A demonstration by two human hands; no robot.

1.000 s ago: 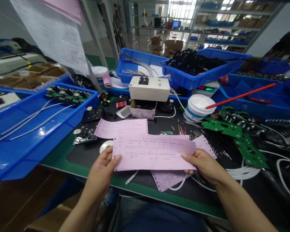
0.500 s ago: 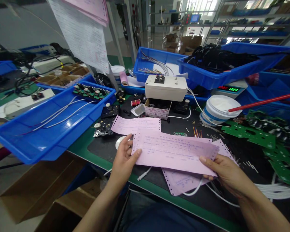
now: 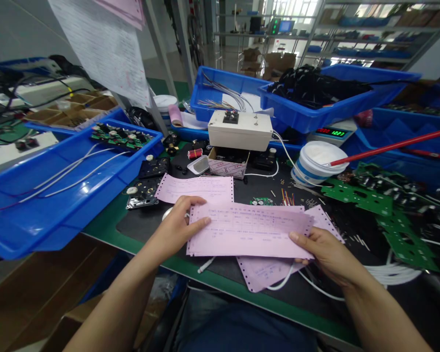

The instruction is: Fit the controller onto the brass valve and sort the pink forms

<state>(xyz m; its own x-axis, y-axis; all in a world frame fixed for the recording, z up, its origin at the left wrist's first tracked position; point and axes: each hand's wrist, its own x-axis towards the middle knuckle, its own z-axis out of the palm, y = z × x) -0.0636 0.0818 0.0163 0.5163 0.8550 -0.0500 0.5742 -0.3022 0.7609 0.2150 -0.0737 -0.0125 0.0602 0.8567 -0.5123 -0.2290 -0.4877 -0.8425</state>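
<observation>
Between my two hands is a small stack of pink printed forms (image 3: 247, 239), with punched holes along the side edges. My right hand (image 3: 324, 252) grips the stack's right end, thumb on top and fingers underneath. At the left end, my left hand (image 3: 176, 225) has its thumb on the top sheet and its index finger along the upper corner; its other fingers are partly hidden. Another pink sheet (image 3: 196, 188) lies behind the stack on the black mat (image 3: 132, 230). More pink paper (image 3: 264, 274) shows underneath, near the bench's front edge.
A long blue bin (image 3: 69, 195) with circuit boards and white wires stands left. Behind are a white switch box (image 3: 240, 129) and a blue bin of black cables (image 3: 315, 117). On the right are a white tub (image 3: 319, 161), a red rod (image 3: 392, 146) and green circuit boards (image 3: 359, 195).
My left hand has closed in on the stack's left edge, its index finger now over the upper corner. The stack lies more level. The view has shifted slightly right.
</observation>
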